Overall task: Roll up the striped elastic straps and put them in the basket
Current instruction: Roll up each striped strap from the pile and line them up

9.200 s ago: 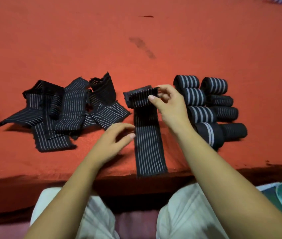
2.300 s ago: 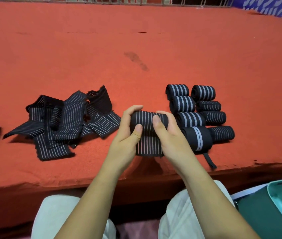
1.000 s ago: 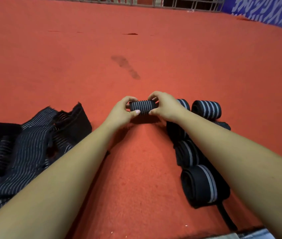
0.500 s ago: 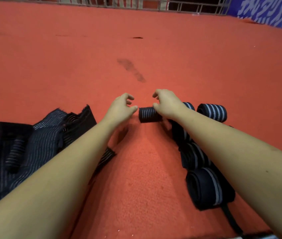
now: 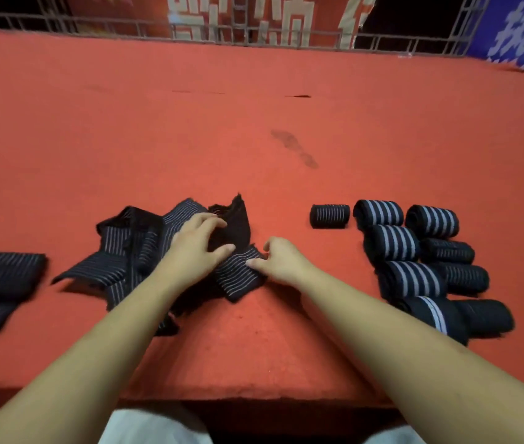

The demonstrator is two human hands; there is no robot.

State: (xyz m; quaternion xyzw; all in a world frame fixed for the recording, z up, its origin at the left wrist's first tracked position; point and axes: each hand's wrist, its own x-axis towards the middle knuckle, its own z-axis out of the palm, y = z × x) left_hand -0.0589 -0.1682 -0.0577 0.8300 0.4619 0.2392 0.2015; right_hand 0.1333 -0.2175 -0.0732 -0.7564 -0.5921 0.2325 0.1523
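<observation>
A heap of unrolled black striped elastic straps [image 5: 132, 251] lies on the red cloth at left centre. My left hand [image 5: 195, 248] rests on top of the heap with fingers spread. My right hand [image 5: 281, 259] touches the near right corner of a flat strap [image 5: 238, 277], fingertips on its edge; whether it pinches the strap I cannot tell. A freshly rolled strap [image 5: 329, 215] lies alone, apart from both hands, just left of a double row of several rolled straps [image 5: 414, 248]. No basket is in view.
Another flat strap [image 5: 1, 286] lies at the far left edge. The red-covered surface [image 5: 254, 123] stretches far back to a metal railing [image 5: 254, 33] with banners. Its front edge [image 5: 238, 397] drops off just above my lap.
Both hands let go of the small roll, which now lies beside the rolled row. They moved left and back onto the heap of loose straps. The camera tilted up.
</observation>
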